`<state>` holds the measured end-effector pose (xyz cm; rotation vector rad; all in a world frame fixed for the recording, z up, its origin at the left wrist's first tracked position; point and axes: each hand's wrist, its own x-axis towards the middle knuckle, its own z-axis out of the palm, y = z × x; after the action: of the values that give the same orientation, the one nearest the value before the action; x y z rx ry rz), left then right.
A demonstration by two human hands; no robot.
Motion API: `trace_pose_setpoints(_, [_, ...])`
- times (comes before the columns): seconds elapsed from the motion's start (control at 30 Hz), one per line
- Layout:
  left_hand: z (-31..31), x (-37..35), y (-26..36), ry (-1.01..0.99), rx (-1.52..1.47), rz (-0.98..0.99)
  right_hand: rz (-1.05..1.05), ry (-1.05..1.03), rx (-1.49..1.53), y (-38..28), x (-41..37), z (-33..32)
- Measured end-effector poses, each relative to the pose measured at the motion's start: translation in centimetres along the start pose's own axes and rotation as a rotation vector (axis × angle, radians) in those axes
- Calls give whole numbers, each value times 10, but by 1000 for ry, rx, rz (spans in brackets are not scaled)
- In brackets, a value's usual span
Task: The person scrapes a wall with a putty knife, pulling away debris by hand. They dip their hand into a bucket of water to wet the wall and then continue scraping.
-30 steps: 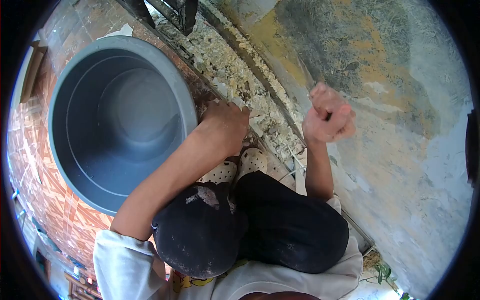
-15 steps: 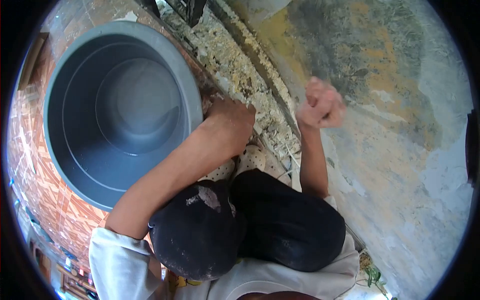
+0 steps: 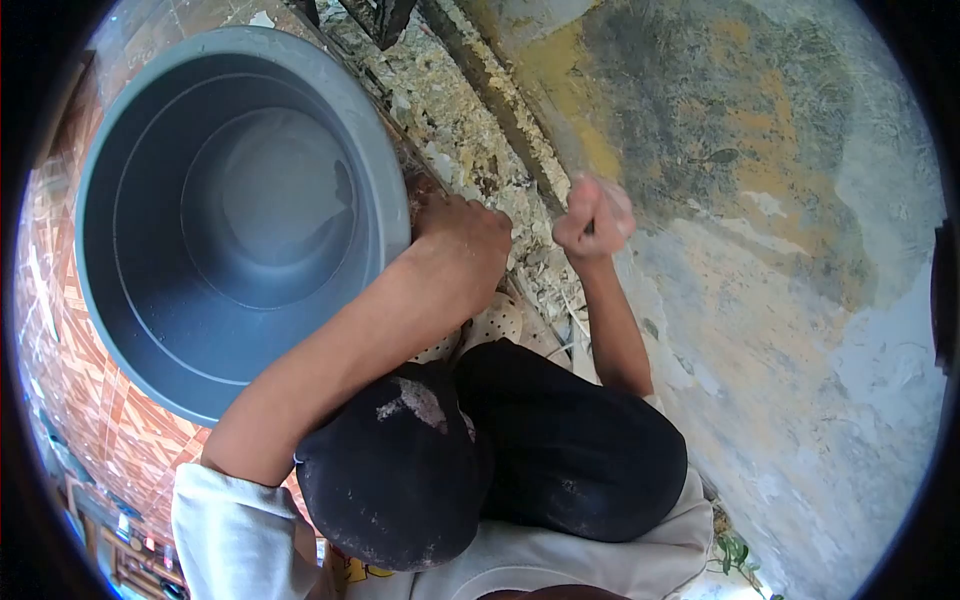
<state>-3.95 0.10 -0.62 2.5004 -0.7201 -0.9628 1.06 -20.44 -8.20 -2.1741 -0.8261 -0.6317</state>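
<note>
My left hand point(image 3: 462, 245) is low beside the rim of a big grey plastic tub point(image 3: 392, 190), its fingers curled over the strip of broken plaster rubble point(image 3: 455, 125) at the wall's foot. What those fingers hold, if anything, is hidden beneath the hand. A slightly blurred fist, my right hand point(image 3: 597, 217), is raised in front of the wall; I cannot make out anything in it. Inside the tub is a shallow pale layer at the bottom, perhaps liquid.
A stained, peeling wall point(image 3: 790, 260) rises on the right. Patterned orange floor tiles point(image 3: 120, 400) lie to the left. Dark-clothed knees point(image 3: 570, 440) and dotted pale shoes point(image 3: 497, 318) are below my hands. A small plant point(image 3: 735, 552) grows at the lower right.
My right fist has swung left, closer to the rubble strip and my left hand. My left hand stays nearly where it was. The view has shifted slightly.
</note>
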Motion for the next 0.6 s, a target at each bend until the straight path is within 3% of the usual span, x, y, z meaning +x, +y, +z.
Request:
trace_pose_setpoints(0.07, [1, -3, 1, -3, -26, 19, -103, 100, -35, -8, 0, 3])
trace_pose_setpoints(0.17, [0, -3, 1, -2, -28, 12, -29, -67, 19, 14, -12, 16])
trace_pose_setpoints(0.2, [1, -2, 2, 3, -11, 11, -52, -10, -83, 7, -14, 19])
trace_pose_setpoints(0.3, [3, -1, 1, -7, 4, 4, -129, 109, 51, -12, -1, 8])
trace_pose_setpoints(0.33, [2, -1, 1, -13, -13, 6, -126, 115, -74, -9, -2, 8])
trace_pose_setpoints(0.43, [0, -1, 1, -29, -44, 11, 18, -73, -26, 5, -7, 14])
trace_pose_setpoints(0.47, [-1, 0, -1, -34, -50, 8, -101, 60, -85, 2, -11, 13])
trace_pose_setpoints(0.57, [-8, -1, 1, -60, -58, -1, 4, -134, 38, 16, -14, 11])
trace_pose_setpoints(0.6, [-8, -1, 2, -67, -60, -6, -41, -70, -25, 14, -6, 19])
